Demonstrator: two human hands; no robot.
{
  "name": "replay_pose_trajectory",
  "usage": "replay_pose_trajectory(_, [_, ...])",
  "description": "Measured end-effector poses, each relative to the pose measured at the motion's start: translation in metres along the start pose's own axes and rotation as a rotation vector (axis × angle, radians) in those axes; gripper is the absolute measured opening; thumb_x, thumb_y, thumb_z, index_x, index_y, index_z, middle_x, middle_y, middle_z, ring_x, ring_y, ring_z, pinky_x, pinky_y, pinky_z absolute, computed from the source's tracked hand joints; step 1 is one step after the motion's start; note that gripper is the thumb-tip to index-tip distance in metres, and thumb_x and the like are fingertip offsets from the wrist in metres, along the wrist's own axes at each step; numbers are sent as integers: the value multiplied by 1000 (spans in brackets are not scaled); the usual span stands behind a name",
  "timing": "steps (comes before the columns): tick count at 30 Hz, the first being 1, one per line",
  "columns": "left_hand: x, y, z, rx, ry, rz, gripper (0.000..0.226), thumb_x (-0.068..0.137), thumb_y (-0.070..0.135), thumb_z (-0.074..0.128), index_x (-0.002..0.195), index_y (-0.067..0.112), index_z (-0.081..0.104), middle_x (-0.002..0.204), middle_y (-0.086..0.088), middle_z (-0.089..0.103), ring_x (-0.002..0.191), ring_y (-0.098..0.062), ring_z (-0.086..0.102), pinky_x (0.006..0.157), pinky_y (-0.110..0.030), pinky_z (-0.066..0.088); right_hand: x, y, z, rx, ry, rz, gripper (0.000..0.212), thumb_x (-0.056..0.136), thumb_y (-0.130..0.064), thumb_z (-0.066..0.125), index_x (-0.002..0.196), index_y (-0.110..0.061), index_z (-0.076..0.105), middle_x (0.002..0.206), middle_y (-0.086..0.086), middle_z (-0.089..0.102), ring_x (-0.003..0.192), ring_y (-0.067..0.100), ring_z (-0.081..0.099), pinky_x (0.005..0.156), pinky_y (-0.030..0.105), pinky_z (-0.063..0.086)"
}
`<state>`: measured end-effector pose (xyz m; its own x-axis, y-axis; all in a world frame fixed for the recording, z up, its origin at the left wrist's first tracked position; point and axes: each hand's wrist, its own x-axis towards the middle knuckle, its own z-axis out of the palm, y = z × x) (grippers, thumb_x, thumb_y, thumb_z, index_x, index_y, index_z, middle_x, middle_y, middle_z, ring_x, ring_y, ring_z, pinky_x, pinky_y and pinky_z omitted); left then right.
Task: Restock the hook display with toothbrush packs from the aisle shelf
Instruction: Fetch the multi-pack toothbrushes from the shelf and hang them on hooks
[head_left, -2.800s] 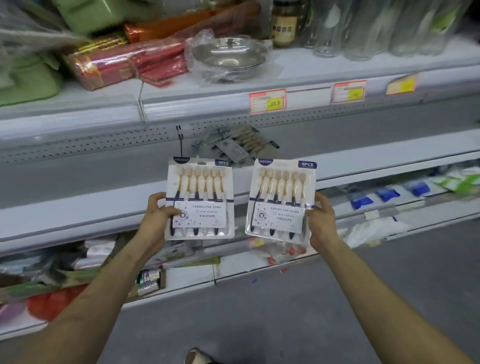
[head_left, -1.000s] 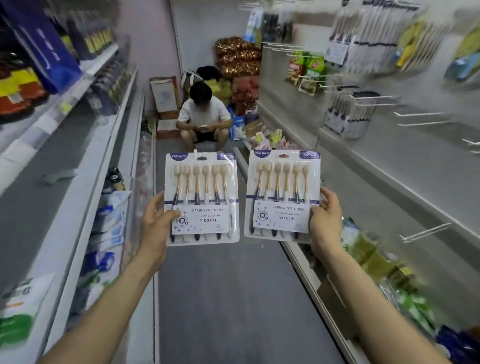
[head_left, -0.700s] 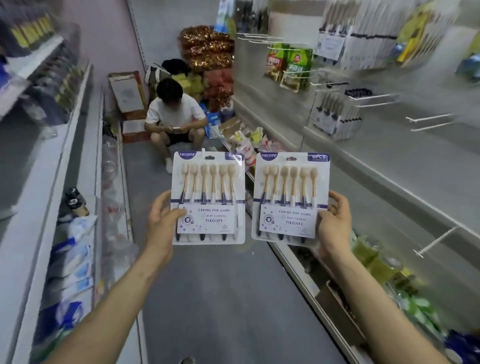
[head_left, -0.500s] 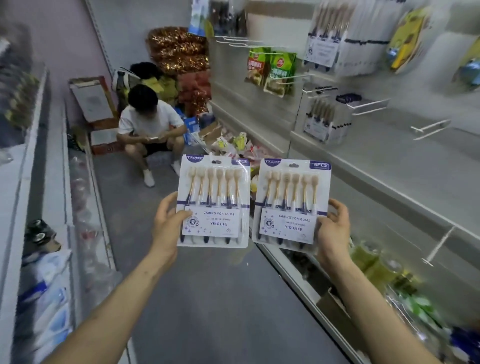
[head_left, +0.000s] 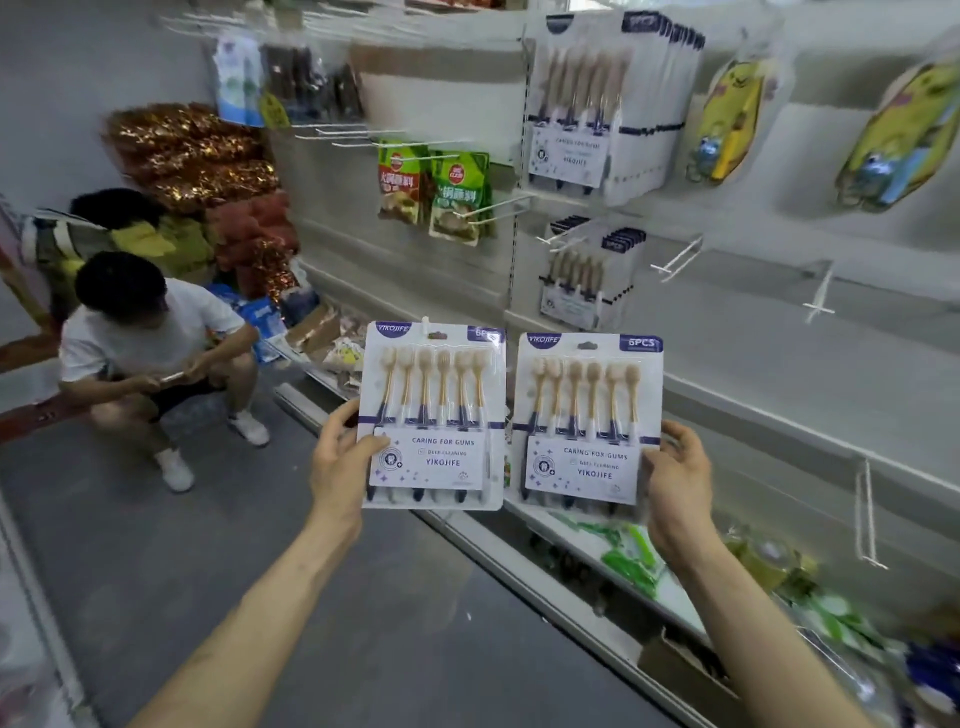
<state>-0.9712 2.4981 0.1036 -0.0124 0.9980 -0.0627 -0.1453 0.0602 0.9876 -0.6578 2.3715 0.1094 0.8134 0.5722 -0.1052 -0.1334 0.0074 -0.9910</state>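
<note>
I hold one flat white card pack of six tan toothbrushes (head_left: 434, 415) in my left hand (head_left: 340, 462) and a second pack (head_left: 587, 421) just like it in my right hand (head_left: 675, 478). On each hand the thumb lies on the front of the card and the fingers curl round the outer edge, so both packs are pinched tight. They stand upright, side by side and a little apart, out in the air above the grey floor (head_left: 156, 571). Up on the wall a thick bunch of the same packs (head_left: 597, 104) hangs on a hook, and a smaller bunch (head_left: 582, 280) hangs under it. Just right of the smaller bunch a bare white wire hook (head_left: 675, 257) sticks out. I think my job now is to bring the packs to the hooks. To do it well, I should hang one pack at a time. I should line up the little hole at the top of the card with the tip of the hook, then slide it straight back. My grip is low, so the top is free. The front should face out like the others.
</note>
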Motion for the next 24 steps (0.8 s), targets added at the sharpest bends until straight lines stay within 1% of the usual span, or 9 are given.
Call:
replay_pose_trajectory(2, [31, 0, 8, -12, -15, -6, 53, 88, -3, 68, 132, 28, 65, 110, -6, 79, 105, -34, 75, 95, -53, 59, 21, 0, 22, 18, 10, -15, 41, 98, 12, 45, 130, -10, 56, 116, 10, 67, 89, 17, 65, 67, 23, 56])
replay_pose_trajectory(4, [59, 2, 15, -3, -28, -8, 52, 89, -4, 67, 131, 27, 65, 108, -4, 80, 104, -32, 75, 87, -46, 61, 41, 1, 42, 43, 18, -5, 42, 98, 14, 43, 133, -6, 55, 115, 11, 65, 85, 15, 63, 58, 17, 55])
replay_pose_trajectory(6, [84, 7, 20, -19, -61, 12, 53, 90, -5, 66, 134, 25, 63, 107, 0, 80, 102, -27, 76, 78, -36, 60, 59, 2, 62, 75, 31, -4, 40, 99, 14, 42, 131, -6, 54, 111, 9, 66, 83, 15, 64, 55, 16, 54])
replay_pose_trajectory(7, [98, 10, 22, -19, -68, 18, 54, 91, -4, 66, 136, 25, 62, 108, -1, 80, 101, -25, 76, 77, -35, 59, 66, 0, 73, 78, 31, -9, 39, 99, 14, 43, 130, -8, 54, 110, 7, 66, 83, 14, 64, 54, 16, 54])
replay_pose_trajectory(9, [127, 10, 26, -1, -67, 7, 55, 91, -4, 66, 136, 26, 62, 112, -4, 79, 103, -26, 76, 82, -39, 59, 83, 2, 92, 79, 50, -5, 39, 99, 13, 44, 126, -13, 54, 110, 5, 66, 84, 13, 65, 53, 16, 53])
replay_pose_trajectory(13, [175, 9, 34, -2, -103, -13, 55, 90, -3, 66, 135, 28, 62, 115, -6, 78, 107, -31, 75, 92, -47, 59, 103, 7, 122, 76, 75, 10, 39, 99, 11, 46, 123, -19, 54, 117, 7, 68, 91, 18, 68, 64, 26, 56])
replay_pose_trajectory(19, [249, -2, 44, 19, -211, -45, 58, 89, -3, 66, 136, 31, 62, 120, -5, 77, 115, -31, 72, 98, -51, 57, 140, 9, 174, 69, 167, 18, 38, 100, 11, 46, 127, -15, 52, 111, 3, 66, 85, 13, 66, 53, 17, 54])
replay_pose_trajectory(22, [279, -6, 44, 36, -278, -49, 55, 89, -3, 67, 133, 30, 63, 119, -5, 77, 115, -33, 71, 97, -50, 56, 155, 6, 199, 46, 187, -10, 38, 100, 11, 45, 126, -15, 52, 111, 1, 66, 86, 11, 66, 54, 15, 53])
replay_pose_trajectory(24, [302, -8, 45, 54, -302, -53, 56, 85, 3, 71, 130, 34, 65, 126, -5, 74, 118, -30, 70, 100, -51, 55, 168, 3, 216, 55, 225, -16, 41, 99, 12, 43, 125, -19, 53, 115, 0, 66, 92, 15, 67, 58, 17, 54])
